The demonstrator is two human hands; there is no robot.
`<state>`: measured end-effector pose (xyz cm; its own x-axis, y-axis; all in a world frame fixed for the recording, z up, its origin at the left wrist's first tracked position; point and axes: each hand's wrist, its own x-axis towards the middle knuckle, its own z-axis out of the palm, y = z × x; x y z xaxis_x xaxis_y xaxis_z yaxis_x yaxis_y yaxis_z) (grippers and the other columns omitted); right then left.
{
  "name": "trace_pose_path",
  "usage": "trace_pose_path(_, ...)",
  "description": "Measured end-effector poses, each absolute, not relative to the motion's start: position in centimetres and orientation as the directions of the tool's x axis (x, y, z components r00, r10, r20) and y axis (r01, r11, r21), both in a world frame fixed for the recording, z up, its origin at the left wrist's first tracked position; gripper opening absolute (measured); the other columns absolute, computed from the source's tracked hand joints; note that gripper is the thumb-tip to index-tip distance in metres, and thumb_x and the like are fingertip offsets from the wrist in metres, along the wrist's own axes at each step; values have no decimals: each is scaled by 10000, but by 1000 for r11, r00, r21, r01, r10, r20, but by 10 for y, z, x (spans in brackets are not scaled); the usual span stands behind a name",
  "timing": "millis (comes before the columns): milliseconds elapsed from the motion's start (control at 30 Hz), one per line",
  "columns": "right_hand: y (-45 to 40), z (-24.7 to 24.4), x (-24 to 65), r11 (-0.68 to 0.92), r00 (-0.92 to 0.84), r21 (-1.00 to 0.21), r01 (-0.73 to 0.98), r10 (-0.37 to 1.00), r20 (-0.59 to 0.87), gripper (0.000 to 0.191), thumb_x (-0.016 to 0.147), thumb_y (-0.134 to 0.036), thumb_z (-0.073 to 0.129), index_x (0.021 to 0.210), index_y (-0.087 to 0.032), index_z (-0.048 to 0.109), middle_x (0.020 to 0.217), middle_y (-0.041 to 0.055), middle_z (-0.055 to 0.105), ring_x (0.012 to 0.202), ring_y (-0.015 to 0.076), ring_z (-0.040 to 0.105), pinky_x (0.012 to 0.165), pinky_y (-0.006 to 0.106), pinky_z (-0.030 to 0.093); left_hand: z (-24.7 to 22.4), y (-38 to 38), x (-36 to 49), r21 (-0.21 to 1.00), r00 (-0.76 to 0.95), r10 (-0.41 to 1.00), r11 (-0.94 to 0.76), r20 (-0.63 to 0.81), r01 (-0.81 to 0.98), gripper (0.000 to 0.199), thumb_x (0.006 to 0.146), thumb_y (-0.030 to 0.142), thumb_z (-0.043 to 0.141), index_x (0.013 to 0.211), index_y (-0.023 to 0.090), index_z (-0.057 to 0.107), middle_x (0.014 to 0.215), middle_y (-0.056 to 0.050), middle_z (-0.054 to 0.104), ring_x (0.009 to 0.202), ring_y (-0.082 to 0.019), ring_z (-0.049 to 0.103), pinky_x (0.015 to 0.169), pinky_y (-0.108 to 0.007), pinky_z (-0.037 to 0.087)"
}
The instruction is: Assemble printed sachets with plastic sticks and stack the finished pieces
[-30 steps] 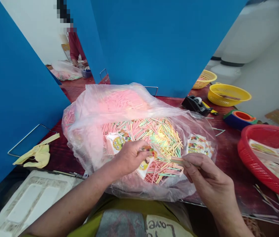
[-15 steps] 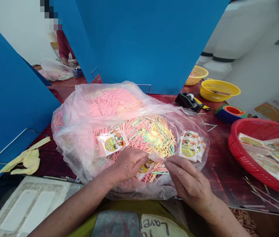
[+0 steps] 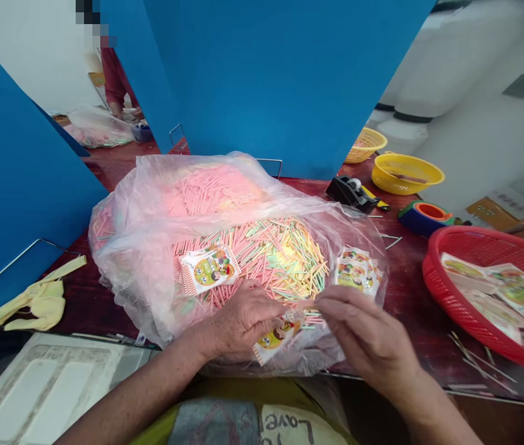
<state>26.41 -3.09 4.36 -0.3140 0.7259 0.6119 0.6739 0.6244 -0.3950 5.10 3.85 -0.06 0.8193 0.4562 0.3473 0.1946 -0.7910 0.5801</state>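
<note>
An open plastic bag (image 3: 151, 247) full of thin pink, yellow and green sticks (image 3: 290, 253) lies on the dark red table. Over its front part my left hand (image 3: 246, 318) pinches a small printed packet (image 3: 278, 337), which hangs tilted below the fingers. My right hand (image 3: 359, 321) is just to the right, fingertips pressed together at the packet's upper end; what they hold is too blurred to make out. Another printed packet (image 3: 209, 269) rests on the sticks to the left. Several more packets (image 3: 357, 272) lie at the bag's right side.
A red basket (image 3: 461, 309) with packets stands at the right. Behind it are tape rolls (image 3: 424, 216), a tape dispenser (image 3: 352, 193) and yellow baskets (image 3: 408, 173). Yellow gloves (image 3: 42, 300) lie left. Blue panels (image 3: 262, 80) rise behind. Another person's arm (image 3: 116, 80) shows at upper left.
The packet in my left hand has come up and more of its printed face shows. My right hand has moved slightly up and right. The view has shifted a little.
</note>
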Motion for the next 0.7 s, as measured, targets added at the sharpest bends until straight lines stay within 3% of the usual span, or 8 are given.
trace_pose_path(100,-32,49,270,594,-244,-309,743,670,701,299,760,23,559,1011,-136,591,959,87,601,902,148,591,800,251,515,-5,40,51,627,758,509,-760,407,173,379,952,366,309,968,150,620,857,-47,672,809,-140,567,816,-306,367)
trace_pose_path(267,-34,40,265,685,-430,-212,697,636,640,338,772,48,503,1075,-86,568,1043,132,570,989,164,571,850,262,518,-6,41,51,609,710,543,-767,449,202,365,950,368,320,1006,168,619,882,-40,682,829,-140,575,856,-319,364)
trace_pose_path(367,-35,38,264,713,-489,-219,666,639,593,349,782,45,469,1096,-73,565,1069,147,569,1022,175,571,858,262,524,-2,39,50,585,757,509,-783,409,211,314,950,325,341,1034,177,605,949,-34,681,854,-135,581,933,-351,315)
trace_pose_path(500,-34,47,267,672,-391,-239,701,642,660,347,763,38,515,1073,-102,581,1025,125,589,958,166,599,827,252,536,0,38,50,605,784,496,-771,374,200,303,948,310,347,1027,171,604,921,-31,682,853,-130,586,963,-357,292)
trace_pose_path(700,-34,40,267,690,-464,-229,687,659,592,398,782,25,472,1137,-137,549,1064,121,587,992,177,593,822,271,542,-5,40,51,579,702,547,-782,457,232,301,941,304,365,1065,156,596,910,-42,686,855,-145,581,910,-341,323)
